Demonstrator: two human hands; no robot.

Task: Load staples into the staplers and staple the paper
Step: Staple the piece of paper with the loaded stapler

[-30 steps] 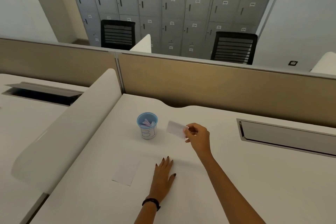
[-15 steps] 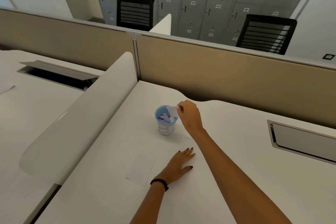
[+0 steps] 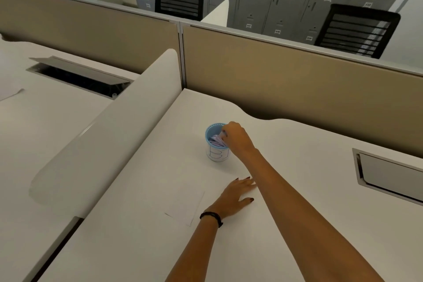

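A small cup (image 3: 216, 155) with a blue rim and a white body stands on the white desk (image 3: 297, 201). Several pale purple and white paper slips (image 3: 215, 140) sit inside it. My right hand (image 3: 238, 139) reaches over the cup's right rim, fingertips pinched on a white paper slip that is mostly down in the cup. Nearer to me, my left hand (image 3: 233, 199) lies flat on the desk with fingers spread, holding nothing. It rests just right of a white sheet of paper (image 3: 183, 201) lying flat. No stapler is in view.
A white curved divider (image 3: 109, 133) borders the desk on the left and a beige partition (image 3: 297, 82) closes the back. A grey cable hatch (image 3: 389, 178) is set into the desk at right. An open hatch (image 3: 77, 73) sits in the neighbouring desk.
My right hand carried the white slip leftward from above the desk to the cup and lowered it inside. My left hand stayed flat. The view shifted down and closer.
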